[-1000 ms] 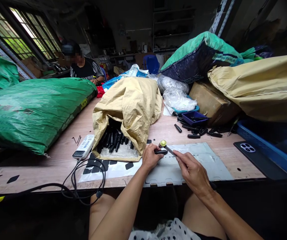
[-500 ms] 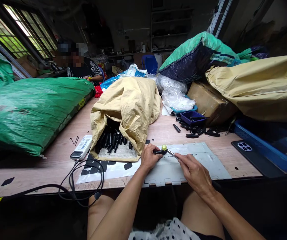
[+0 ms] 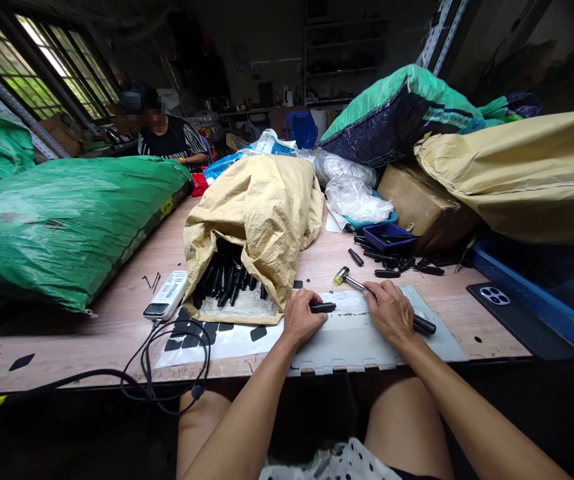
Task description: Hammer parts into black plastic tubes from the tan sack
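Observation:
My left hand is closed around one end of a slim black pen-like tube, which lies level on a grey board. To its right, my right hand has its fingers over the shaft of a small hammer. The hammer's yellowish-faced head points away toward the table's far side, and its black grip comes out under my wrist. Left of my hands, an open beige sack lies with many similar black tubes showing in its mouth.
More black tubes lie by a small purple tray. A phone and a blue basket are at right. A white device with a looped cable is at left, near a green sack. Across the table sits another person.
The hammer head has left the black tube and moved away from me, and its shaft now lies lower under my right hand. My left hand stays at the tube.

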Demonstrator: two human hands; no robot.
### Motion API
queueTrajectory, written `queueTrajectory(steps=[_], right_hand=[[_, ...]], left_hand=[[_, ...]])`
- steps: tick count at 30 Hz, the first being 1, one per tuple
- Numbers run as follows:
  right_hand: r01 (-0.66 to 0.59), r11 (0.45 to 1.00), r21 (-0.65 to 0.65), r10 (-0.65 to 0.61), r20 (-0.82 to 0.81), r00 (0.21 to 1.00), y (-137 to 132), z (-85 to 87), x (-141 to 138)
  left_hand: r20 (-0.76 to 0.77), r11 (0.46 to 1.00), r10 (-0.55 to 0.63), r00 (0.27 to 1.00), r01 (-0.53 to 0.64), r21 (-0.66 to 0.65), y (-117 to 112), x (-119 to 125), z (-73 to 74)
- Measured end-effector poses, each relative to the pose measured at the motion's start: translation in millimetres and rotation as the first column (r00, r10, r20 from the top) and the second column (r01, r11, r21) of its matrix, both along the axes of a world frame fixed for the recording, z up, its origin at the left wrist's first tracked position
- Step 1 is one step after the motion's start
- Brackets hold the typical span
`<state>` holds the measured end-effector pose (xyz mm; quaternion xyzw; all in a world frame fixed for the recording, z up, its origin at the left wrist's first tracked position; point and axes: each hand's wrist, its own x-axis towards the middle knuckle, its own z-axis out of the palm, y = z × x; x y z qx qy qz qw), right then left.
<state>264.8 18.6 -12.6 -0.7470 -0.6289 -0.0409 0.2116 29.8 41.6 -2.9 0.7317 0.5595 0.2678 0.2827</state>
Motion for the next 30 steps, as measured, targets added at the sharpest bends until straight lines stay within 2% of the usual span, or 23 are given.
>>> queueTrajectory(steps=[5,17,21,24,26,28,30], right_hand=[[0.067,0.997,0.038,-0.069,0.046,0.997,1,-10.8,-10],[0.062,0.998,0.026,-0.065,0.148,0.987,2,-7.8,-15],[0.072,0.997,0.018,-0.074,0.152,0.986,2,-6.8,-16],[0.070,0.997,0.018,-0.071,0.155,0.985,2,-6.3,-16],[0.070,0.997,0.021,-0.072,0.155,0.985,2,-6.6,-16],[0.071,0.997,0.024,-0.074,0.154,0.985,2,-6.9,-16],[0.070,0.997,0.027,-0.073,0.156,0.985,2,-7.0,-16]], left_hand=[[-0.019,1.000,0.006,1.000,-0.006,0.001,-1,0,0.8],[0.039,1.000,-0.020,0.999,0.019,0.014,2,-2,-4.2],[0.127,0.998,-0.060,0.990,0.058,0.018,-3,-4,5.3],[0.224,0.993,-0.115,0.968,0.114,0.016,-30,-10,23.0],[0.295,0.970,-0.220,0.930,0.241,-0.038,-63,-17,31.4],[0.353,0.884,-0.374,0.858,0.444,-0.144,-101,-25,29.1],[0.361,0.754,-0.483,0.798,0.588,-0.292,-137,-33,11.7]])
